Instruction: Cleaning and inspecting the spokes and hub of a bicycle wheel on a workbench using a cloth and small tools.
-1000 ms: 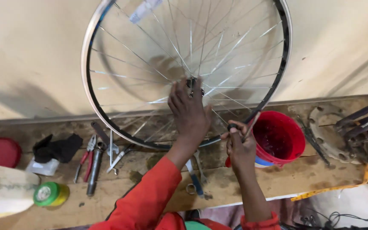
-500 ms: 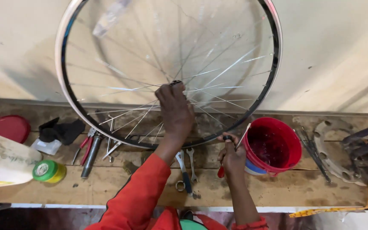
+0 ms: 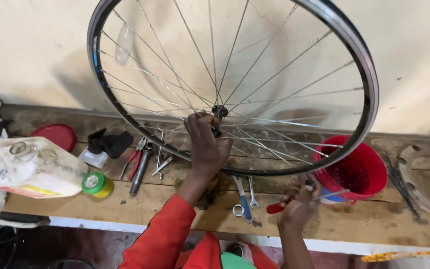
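- Gripping the dark hub (image 3: 219,113) of the thin-spoked metal wheel (image 3: 359,55), the left hand (image 3: 206,144) holds it upright above the bench.
- Right hand (image 3: 298,206) clenches a red-handled screwdriver (image 3: 294,201) near the round red plastic bucket (image 3: 374,167).

Worn wooden bench (image 3: 125,209) along the wall. Red bucket (image 3: 359,172) at 3 o'clock, spanners (image 3: 242,197) near centre. Pliers (image 3: 133,159), red lid (image 3: 55,135) and white jug (image 3: 31,169) sit toward 9 o'clock.
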